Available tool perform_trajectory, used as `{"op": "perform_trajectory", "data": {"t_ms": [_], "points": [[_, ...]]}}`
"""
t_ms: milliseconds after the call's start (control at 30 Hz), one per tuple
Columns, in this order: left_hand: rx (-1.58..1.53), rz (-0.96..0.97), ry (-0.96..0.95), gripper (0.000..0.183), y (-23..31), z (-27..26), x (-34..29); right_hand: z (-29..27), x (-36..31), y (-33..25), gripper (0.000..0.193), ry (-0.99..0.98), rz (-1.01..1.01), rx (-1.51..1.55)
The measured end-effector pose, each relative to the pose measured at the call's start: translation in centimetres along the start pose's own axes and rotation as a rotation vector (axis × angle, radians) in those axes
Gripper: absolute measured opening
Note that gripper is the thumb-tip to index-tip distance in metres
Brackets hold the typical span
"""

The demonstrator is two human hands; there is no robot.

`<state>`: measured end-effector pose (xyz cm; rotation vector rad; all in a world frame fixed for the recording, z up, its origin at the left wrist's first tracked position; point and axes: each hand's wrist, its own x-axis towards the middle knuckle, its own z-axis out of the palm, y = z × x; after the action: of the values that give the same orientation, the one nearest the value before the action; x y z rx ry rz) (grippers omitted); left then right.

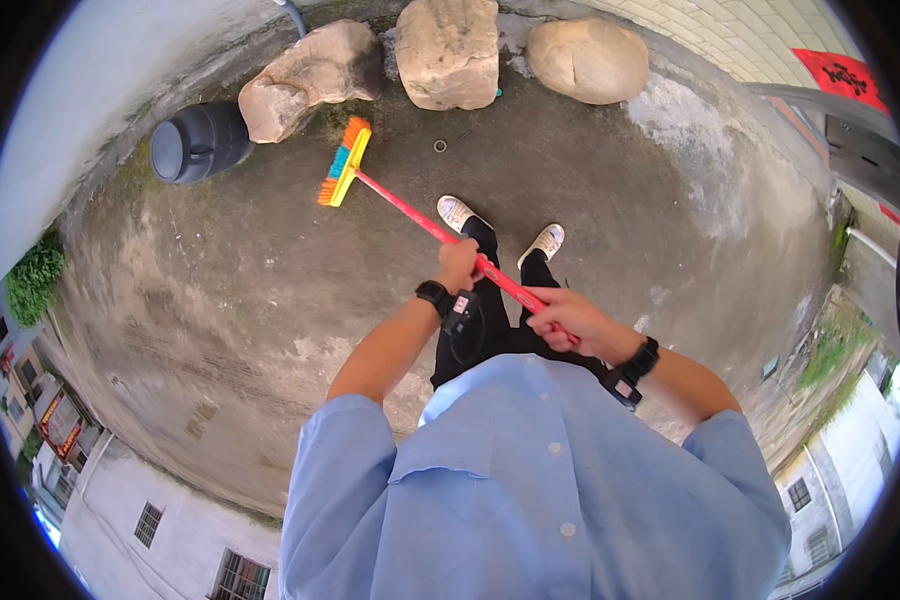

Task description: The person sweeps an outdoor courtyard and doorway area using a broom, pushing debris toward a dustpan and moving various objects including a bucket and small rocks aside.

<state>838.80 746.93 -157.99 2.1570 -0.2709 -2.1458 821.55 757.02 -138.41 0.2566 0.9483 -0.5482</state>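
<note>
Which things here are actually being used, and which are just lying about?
In use:
- Broom, red-handled with a yellow head
- Left hand and right hand, both gripping its handle

Just lying about:
- Dark barrel
- Three large rocks

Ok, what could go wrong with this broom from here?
The broom head might snag on the leftmost rock if pushed forward. A wide swing left could bump the dark barrel. The handle ends just past the right hand, near the blue shirt, so a sudden stop might jab the body.
</note>
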Motion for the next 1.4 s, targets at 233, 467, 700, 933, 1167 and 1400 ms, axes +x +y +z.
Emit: {"op": "perform_trajectory", "data": {"t_ms": [233, 467, 700, 933, 1167, 1400], "points": [[0.300, -0.044, -0.050, 0.013, -5.5, 8.8, 3.6, -8.2, -2.1, 2.9, 0.027, 0.082, -0.048, 0.232], [0.436, -0.002, -0.336, 0.009, -18.3, 23.7, -5.5, -13.0, -18.7, 9.1, 0.049, 0.371, -0.122, 0.344], [0.478, -0.032, -0.593, 0.014, -24.4, 28.5, -13.8, -16.0, -29.0, 14.5, 0.066, 0.383, -0.200, 0.252], [0.251, 0.042, -0.411, 0.018, -17.1, 18.1, -12.3, -16.4, -22.6, 11.0, 0.048, 0.075, -0.132, -0.071], [-0.017, 0.211, 0.063, 0.014, -9.9, -5.4, -3.2, -6.0, 0.5, 10.1, 0.029, -0.165, -0.165, -0.452], [-0.142, 0.187, -0.121, 0.020, -4.1, -20.4, 2.7, 5.6, 17.2, 10.8, 0.019, -0.180, -0.130, -0.190]]}}
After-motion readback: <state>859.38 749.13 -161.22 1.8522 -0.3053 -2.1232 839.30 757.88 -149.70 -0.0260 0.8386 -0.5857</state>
